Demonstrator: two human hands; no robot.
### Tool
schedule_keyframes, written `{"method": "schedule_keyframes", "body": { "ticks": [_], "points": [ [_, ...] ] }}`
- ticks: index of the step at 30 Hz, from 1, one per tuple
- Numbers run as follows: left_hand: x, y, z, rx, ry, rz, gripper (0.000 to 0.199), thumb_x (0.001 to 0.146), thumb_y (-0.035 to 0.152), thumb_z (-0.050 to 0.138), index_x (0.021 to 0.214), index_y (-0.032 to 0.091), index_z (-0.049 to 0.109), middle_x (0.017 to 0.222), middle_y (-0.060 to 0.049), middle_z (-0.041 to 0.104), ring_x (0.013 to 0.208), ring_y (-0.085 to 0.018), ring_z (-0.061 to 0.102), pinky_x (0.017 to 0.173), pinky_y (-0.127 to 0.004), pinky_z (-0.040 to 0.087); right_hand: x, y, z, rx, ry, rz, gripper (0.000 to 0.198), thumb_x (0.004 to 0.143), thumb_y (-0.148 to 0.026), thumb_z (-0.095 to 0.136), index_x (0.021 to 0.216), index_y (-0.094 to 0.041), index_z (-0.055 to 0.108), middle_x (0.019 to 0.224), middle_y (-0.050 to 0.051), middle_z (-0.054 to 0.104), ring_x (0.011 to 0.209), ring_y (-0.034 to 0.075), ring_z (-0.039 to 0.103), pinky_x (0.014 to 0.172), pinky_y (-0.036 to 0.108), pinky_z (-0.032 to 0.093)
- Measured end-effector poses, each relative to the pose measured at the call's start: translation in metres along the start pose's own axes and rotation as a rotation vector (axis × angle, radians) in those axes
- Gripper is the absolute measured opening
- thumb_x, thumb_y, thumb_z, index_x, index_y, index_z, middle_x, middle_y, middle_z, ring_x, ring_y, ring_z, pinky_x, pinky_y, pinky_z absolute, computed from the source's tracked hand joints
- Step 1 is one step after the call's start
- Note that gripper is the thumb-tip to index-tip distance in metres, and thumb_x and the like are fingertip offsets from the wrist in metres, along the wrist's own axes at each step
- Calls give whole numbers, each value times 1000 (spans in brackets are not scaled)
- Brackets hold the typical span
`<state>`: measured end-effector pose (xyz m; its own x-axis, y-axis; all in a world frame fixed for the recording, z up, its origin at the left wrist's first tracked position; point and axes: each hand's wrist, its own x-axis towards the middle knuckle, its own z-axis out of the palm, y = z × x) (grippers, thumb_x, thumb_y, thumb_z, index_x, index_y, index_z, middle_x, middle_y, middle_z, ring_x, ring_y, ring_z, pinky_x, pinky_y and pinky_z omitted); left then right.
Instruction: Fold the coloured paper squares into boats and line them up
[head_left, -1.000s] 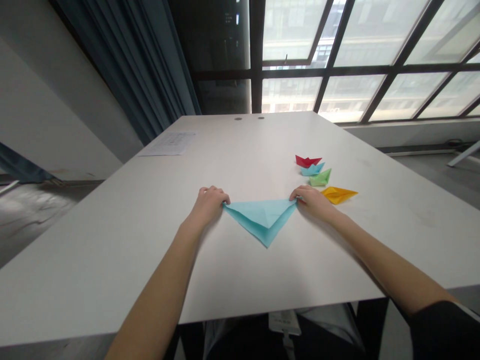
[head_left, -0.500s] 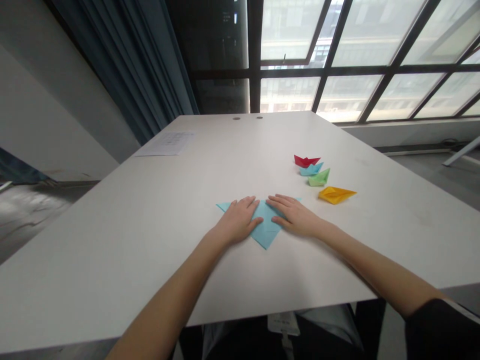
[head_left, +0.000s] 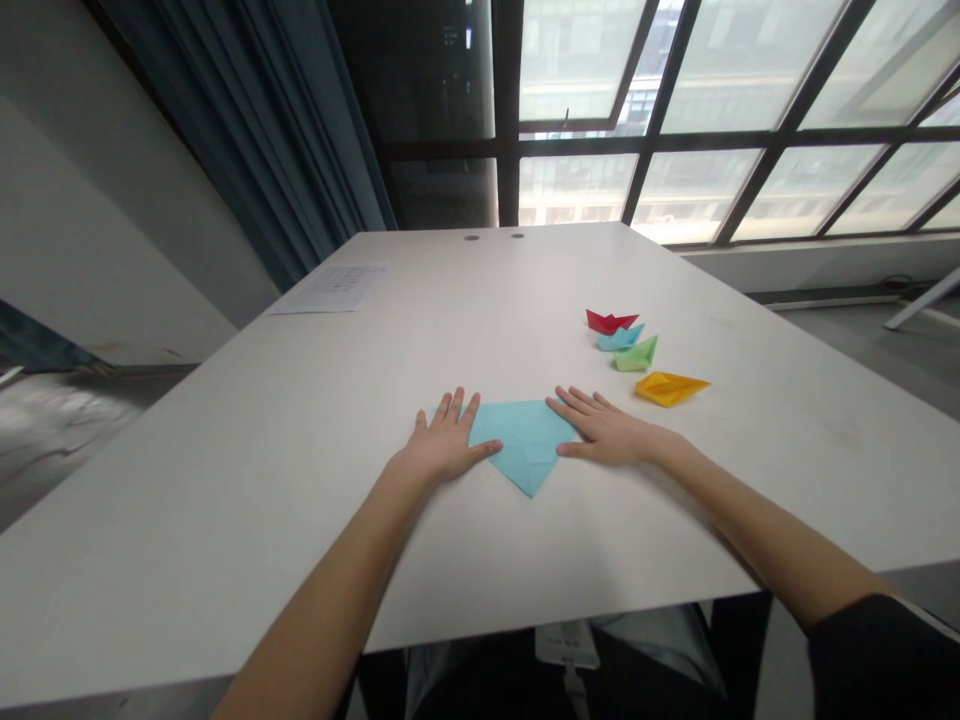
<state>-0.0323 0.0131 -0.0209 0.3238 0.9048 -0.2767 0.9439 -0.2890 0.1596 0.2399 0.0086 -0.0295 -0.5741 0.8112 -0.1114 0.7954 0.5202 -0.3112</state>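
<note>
A light blue sheet of paper (head_left: 523, 440), folded into a triangle, lies flat on the white table (head_left: 315, 420) with one corner pointing towards me. On its left part rests my left hand (head_left: 448, 436), fingers spread and thumb out over the paper. My right hand (head_left: 604, 430) lies flat across the right part, its fingers also stretched. Both outer corners of the triangle are mostly hidden under the hands. Creases show near the lower corner.
To the right stand several folded paper boats: a red boat (head_left: 611, 322), a blue boat (head_left: 620, 338), a green boat (head_left: 637, 354) and a yellow boat (head_left: 671, 388). A printed sheet (head_left: 331, 289) lies at the table's far left edge.
My hands have slid apart along the folded paper, the left one leftwards and the right one slightly rightwards. More of the paper's middle shows, and the left fingers are more spread.
</note>
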Motion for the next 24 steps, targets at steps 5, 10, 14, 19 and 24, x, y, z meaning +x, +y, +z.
{"method": "schedule_keyframes", "body": {
  "ticks": [5,10,14,19,24],
  "points": [
    [3,-11,1,3,2,20,91,72,74,29,142,21,4,147,-15,-5,135,-35,-1,99,-63,10,0,7,-9,37,90,-72,85,68,-64,55,138,-21,31,143,14,31,130,31,28,104,48,25],
    [4,-12,3,1,-16,26,93,71,76,28,142,22,2,148,-14,-6,135,-35,-1,99,-64,7,3,4,-18,26,186,-172,62,72,-56,58,123,-22,51,127,12,50,116,27,44,96,44,35],
    [3,-13,2,12,-4,39,91,72,74,30,142,22,5,148,-15,-2,135,-35,1,99,-64,7,3,-6,-22,38,221,-286,30,84,-43,49,102,-24,64,115,8,58,106,22,51,92,40,39],
    [5,-13,-11,20,92,64,72,79,68,26,138,26,27,146,-14,20,133,-33,20,100,-62,8,1,-14,-21,120,286,-286,26,89,-32,39,95,-21,62,98,7,64,92,18,57,84,35,43],
    [6,-19,-25,-139,327,-13,57,87,58,15,121,25,48,123,-10,55,115,-27,46,101,-54,16,1,-12,-21,307,554,-21,22,88,-35,37,90,-21,53,73,2,60,65,14,54,63,27,42]
  ]
}}
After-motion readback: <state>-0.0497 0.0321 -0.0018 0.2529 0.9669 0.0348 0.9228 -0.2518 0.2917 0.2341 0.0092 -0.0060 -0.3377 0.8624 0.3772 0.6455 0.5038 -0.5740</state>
